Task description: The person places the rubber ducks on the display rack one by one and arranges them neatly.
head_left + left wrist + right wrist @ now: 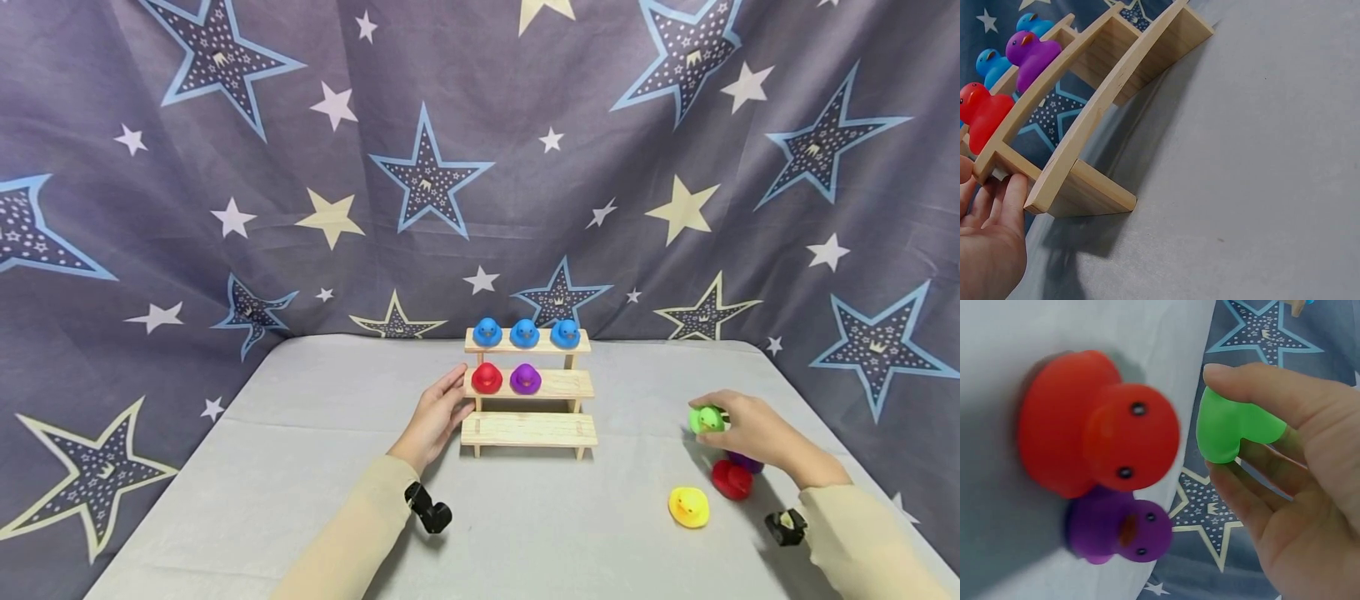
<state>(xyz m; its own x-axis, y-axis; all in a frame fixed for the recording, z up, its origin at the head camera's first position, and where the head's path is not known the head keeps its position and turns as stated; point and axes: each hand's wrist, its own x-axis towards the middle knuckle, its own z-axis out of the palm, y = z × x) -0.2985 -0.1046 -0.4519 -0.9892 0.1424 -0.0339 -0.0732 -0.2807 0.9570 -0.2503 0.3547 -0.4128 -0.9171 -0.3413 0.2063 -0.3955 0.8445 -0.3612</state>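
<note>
A three-step wooden stand carries three blue rubber ducks on its top step. On the middle step sit a red duck and a purple duck, while the lowest step is bare. My left hand holds the left end of the middle step, thumb at its edge and fingers beneath, as the left wrist view shows. Off to the right, a green rubber duck is pinched between the thumb and fingers of my right hand, raised over the table.
Below the right hand lie a second red duck and a second purple duck, side by side. A yellow duck rests nearer the front. Behind the grey-covered table hangs a star-patterned cloth.
</note>
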